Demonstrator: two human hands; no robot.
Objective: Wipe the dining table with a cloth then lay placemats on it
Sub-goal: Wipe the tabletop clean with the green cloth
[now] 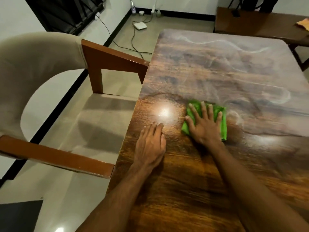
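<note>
A folded green cloth (223, 121) lies flat on the dark wooden dining table (217, 67), left of its middle. My right hand (204, 124) presses down on the cloth with its fingers spread and straight. My left hand (150, 144) rests flat on the bare wood near the table's left edge, a little to the left of the cloth, holding nothing. The far half of the tabletop shows pale, hazy wipe streaks. No placemat lies on the table.
A beige upholstered chair (33, 67) with brown wooden arms stands against the table's left edge. Cables and a white box (140, 25) lie on the floor beyond. A second wooden table (267, 29) with an orange cloth (303, 24) on it stands at the far right.
</note>
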